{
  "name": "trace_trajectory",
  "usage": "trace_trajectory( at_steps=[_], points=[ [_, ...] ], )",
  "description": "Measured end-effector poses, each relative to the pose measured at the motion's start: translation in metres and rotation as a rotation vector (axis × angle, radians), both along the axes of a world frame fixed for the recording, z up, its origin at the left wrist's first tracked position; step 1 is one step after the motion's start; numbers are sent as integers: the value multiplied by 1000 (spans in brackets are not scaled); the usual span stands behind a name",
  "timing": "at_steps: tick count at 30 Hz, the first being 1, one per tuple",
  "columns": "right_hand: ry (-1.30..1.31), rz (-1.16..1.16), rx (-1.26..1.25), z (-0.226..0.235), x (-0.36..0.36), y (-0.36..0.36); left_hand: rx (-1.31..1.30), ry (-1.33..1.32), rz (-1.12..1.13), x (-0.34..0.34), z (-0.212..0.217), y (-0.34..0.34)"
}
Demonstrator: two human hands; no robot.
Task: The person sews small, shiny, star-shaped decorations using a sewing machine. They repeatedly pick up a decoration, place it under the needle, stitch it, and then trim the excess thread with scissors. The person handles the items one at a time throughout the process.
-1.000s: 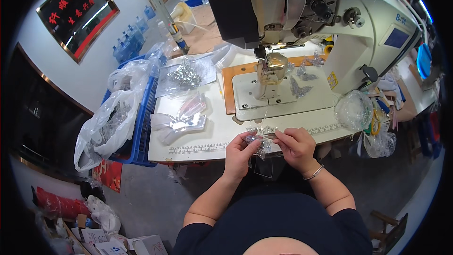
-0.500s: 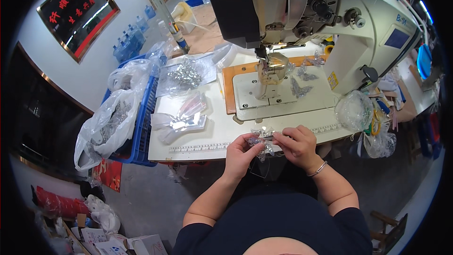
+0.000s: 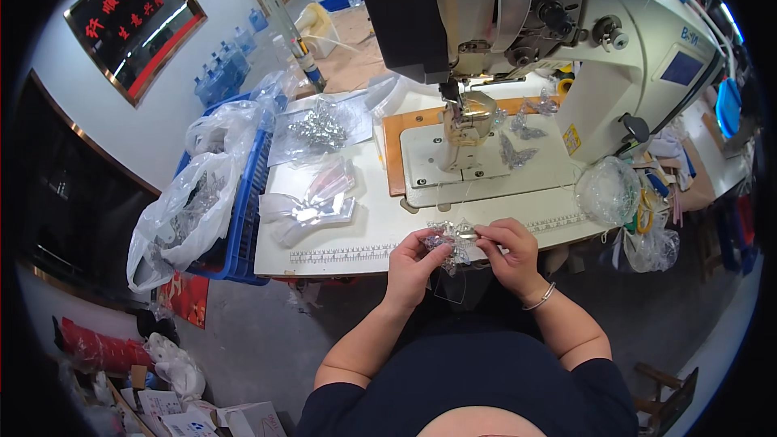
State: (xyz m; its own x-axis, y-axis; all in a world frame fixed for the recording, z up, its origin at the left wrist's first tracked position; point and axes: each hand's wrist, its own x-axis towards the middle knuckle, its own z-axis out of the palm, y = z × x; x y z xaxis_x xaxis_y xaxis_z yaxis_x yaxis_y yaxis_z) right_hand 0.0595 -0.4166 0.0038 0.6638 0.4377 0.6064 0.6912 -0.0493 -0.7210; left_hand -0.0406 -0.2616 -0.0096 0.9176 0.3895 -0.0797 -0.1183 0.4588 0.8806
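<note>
At the table's front edge, my left hand pinches a glittery silver butterfly-shaped ornament between thumb and fingers. My right hand is closed at the ornament's right side, its fingertips on a small shiny silvery strip whose exact kind is too small to tell. A thin loop of clear thread hangs below the ornament. Ahead stands a sewing machine, and its needle area is just beyond my hands. More glittery butterfly pieces lie on the machine bed, to the right of the needle.
Clear plastic pieces and a pile of silvery parts lie on the table's left. A blue basket with plastic bags stands beside it. At the right are a clear bag and yellow-handled scissors. A ruler strip runs along the front edge.
My right hand has shifted slightly to the right, its fingers drawing back from the ornament's middle. More of the ornament and the silvery strip now shows. My left hand stays nearly still.
</note>
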Motion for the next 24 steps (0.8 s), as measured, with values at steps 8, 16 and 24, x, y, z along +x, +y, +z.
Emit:
trace_trajectory(
  at_steps=[8,16,24],
  points=[
    [-42,-348,-355,-20,34,-35,-780,-200,-33,-4,1,13],
    [69,-72,-297,-34,24,-35,-412,-311,126,19,-19,-12],
    [1207,525,451,-24,9,24,-33,-373,-14,16,-30,-42]
  ],
)
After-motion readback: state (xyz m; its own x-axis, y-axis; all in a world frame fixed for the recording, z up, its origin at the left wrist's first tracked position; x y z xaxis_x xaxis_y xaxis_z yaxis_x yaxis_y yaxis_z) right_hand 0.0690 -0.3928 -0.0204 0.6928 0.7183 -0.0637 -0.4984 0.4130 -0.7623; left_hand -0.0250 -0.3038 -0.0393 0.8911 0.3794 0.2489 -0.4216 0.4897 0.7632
